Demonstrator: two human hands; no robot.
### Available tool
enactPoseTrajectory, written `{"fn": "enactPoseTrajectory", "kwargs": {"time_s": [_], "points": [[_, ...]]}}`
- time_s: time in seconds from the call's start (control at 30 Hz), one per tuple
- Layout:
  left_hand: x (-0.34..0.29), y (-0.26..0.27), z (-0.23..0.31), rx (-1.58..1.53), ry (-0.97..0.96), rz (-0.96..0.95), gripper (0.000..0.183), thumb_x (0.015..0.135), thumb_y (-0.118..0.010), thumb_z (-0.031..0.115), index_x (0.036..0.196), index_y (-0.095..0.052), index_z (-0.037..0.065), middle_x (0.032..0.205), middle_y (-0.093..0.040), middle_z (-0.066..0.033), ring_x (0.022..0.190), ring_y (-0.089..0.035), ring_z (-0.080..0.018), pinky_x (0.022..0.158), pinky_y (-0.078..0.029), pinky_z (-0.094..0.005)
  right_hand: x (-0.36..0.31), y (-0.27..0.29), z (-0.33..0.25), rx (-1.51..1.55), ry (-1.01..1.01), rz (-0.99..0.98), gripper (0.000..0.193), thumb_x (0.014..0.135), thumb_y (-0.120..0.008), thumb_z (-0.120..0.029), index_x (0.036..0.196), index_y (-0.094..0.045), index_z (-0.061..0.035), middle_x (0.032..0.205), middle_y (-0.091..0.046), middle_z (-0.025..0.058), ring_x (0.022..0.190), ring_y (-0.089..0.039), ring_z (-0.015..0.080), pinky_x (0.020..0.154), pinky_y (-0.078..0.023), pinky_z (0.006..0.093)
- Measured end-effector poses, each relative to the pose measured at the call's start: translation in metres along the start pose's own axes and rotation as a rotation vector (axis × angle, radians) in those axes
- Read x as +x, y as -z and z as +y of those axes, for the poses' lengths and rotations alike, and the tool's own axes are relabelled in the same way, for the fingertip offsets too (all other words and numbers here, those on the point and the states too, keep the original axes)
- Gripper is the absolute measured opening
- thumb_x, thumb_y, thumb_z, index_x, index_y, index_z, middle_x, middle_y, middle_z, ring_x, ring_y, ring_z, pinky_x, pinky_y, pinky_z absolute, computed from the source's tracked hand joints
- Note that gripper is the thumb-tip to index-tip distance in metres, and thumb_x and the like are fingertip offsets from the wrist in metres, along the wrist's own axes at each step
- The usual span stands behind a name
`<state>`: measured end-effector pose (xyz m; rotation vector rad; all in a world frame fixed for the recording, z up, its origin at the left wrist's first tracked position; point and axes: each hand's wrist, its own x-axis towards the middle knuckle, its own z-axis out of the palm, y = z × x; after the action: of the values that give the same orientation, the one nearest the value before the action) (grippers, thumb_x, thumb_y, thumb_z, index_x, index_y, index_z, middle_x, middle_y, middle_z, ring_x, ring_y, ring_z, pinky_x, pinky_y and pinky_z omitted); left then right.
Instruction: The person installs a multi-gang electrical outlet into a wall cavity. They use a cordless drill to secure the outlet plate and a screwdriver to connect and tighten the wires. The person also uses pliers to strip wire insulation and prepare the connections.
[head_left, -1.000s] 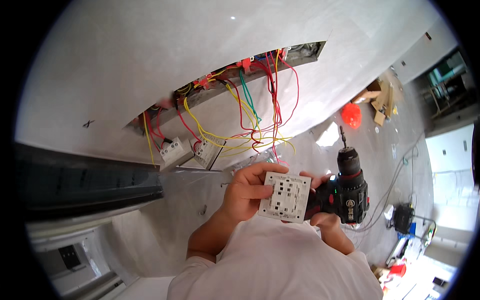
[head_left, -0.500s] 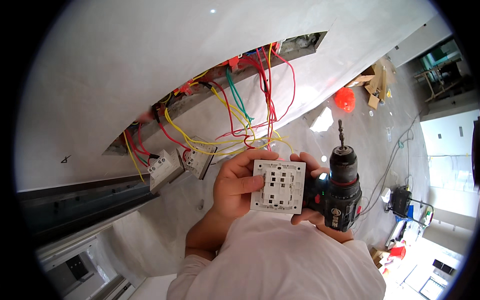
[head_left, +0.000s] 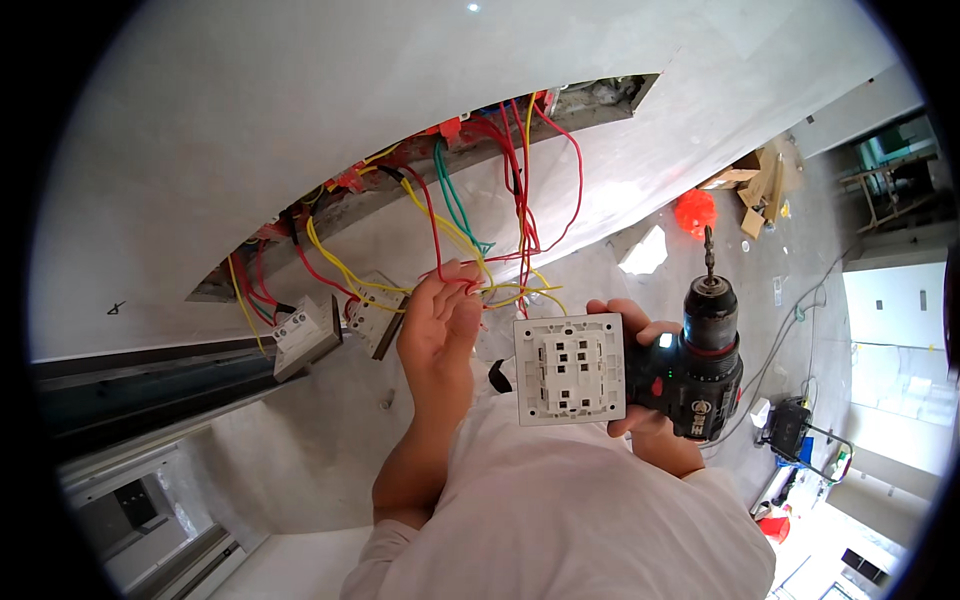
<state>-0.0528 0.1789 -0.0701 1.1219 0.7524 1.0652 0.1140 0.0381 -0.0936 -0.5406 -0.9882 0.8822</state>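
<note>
My right hand (head_left: 640, 332) is closed round a black cordless drill (head_left: 712, 365), its bit pointing up. The same hand also holds a white square wall switch (head_left: 570, 370) against the drill, its back with several square holes facing me. My left hand (head_left: 440, 330) is raised beside the switch, off it, with thumb and fingers apart and slightly bent. Its fingertips are at the loose red wires (head_left: 468, 282) and yellow wires (head_left: 525, 290); whether they touch is hard to tell. Two more wired switch modules (head_left: 308, 338) hang left of this hand.
A long slot (head_left: 590, 100) in the grey wall has red, yellow and green wires (head_left: 455, 195) coming out. A dark ledge (head_left: 140, 390) runs at the left. On the floor to the right lie a red bag (head_left: 695, 212), cardboard (head_left: 765, 190), a white scrap (head_left: 645, 250) and cables (head_left: 815, 290).
My left hand has let go of the switch and moved up and left to the wires. The switch now stays in my right hand with the drill, shifted slightly right.
</note>
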Motion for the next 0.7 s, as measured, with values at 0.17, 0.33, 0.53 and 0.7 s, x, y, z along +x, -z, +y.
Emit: {"fn": "enactPoseTrajectory", "kwargs": {"time_s": [0.17,0.33,0.53,0.7], "points": [[0.012,0.014,0.004,-0.17,0.117,-0.066,0.029,0.102,-0.062,0.013,0.124,-0.062,-0.006,0.108,-0.07,-0.0166,0.093,-0.066,-0.0225,0.088,-0.051,-0.0343,-0.002,0.001,0.002,-0.02,0.005,0.035,0.094,0.069,-0.098,-0.014,0.143,-0.042,-0.0203,0.16,-0.032,0.0267,0.15,-0.034,0.0416,0.12,-0.033,0.0576],[0.017,0.026,0.031,-0.319,0.213,-0.202,0.026,0.101,-0.061,0.013,0.115,-0.066,-0.007,0.104,-0.069,-0.0177,0.087,-0.067,-0.0259,0.082,-0.052,-0.0361,0.006,-0.007,0.008,-0.042,-0.013,0.05,0.095,0.068,-0.099,-0.015,0.144,-0.043,-0.0215,0.157,-0.035,0.0255,0.149,-0.036,0.0408,0.119,-0.034,0.0574],[0.026,0.034,0.055,-0.222,0.054,-0.309,0.024,0.096,-0.062,0.01,0.107,-0.07,-0.01,0.102,-0.068,-0.0179,0.088,-0.067,-0.0254,0.08,-0.054,-0.0375,0.026,-0.019,0.026,-0.083,0.002,0.047,0.092,0.068,-0.099,-0.027,0.138,-0.041,-0.012,0.153,-0.041,0.0251,0.147,-0.04,0.0406,0.118,-0.04,0.057],[0.035,0.038,0.066,0.002,0.034,-0.354,0.013,0.084,-0.07,0.002,0.089,-0.073,-0.009,0.093,-0.068,-0.0155,0.086,-0.065,-0.0223,0.078,-0.052,-0.0336,0.034,-0.028,0.03,-0.081,-0.065,0.033,0.094,0.067,-0.1,-0.026,0.14,-0.042,-0.0147,0.153,-0.041,0.0245,0.147,-0.04,0.0408,0.118,-0.04,0.0579]]}}
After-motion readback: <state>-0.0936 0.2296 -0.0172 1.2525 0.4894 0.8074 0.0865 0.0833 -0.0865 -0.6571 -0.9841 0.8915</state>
